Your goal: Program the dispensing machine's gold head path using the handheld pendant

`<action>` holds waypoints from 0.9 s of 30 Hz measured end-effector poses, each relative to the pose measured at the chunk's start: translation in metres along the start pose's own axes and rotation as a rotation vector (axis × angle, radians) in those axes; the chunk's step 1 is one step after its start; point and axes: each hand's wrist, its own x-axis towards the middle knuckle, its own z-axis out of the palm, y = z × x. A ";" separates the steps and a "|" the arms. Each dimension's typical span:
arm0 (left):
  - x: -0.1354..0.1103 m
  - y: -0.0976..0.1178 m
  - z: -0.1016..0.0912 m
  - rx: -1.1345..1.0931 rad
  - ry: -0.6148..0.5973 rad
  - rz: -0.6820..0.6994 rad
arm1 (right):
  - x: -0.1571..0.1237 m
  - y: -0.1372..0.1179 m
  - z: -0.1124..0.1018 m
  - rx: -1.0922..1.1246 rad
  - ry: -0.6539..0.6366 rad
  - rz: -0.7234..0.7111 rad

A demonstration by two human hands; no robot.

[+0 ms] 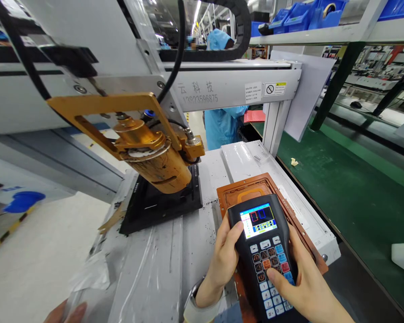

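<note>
A black handheld control pendant (237, 231) with a lit screen and a keypad is held between both hands. My left hand (224, 255) grips its left side, the thumb at the screen's edge. Around the right side wraps my right hand (305, 280), its thumb on the keys near the orange button. Beneath the pendant lies a brown-orange rectangular fixture plate (227, 194). Left of it, a black flat panel (155, 215) rests on the white machine bed under a gold cylindrical tool head (164, 168). A gold frame (104, 104) surrounds that head's upper part.
A grey gantry beam (229, 85) crosses above the bed, with a black cable chain (244, 27) over it. Another hand (69, 312) touches the bed's lower left. A person in blue (220, 128) is behind the beam. At right lies a green bench (343, 193) under blue bins (298, 18).
</note>
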 end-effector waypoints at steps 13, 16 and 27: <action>0.000 0.001 0.003 -0.004 -0.029 0.014 | 0.003 -0.014 0.001 0.132 -0.048 -0.044; 0.001 0.000 0.003 -0.031 -0.049 0.013 | 0.004 -0.014 0.001 0.106 -0.034 -0.037; 0.002 -0.006 -0.003 0.025 -0.041 0.025 | 0.001 -0.016 0.003 0.107 0.008 -0.007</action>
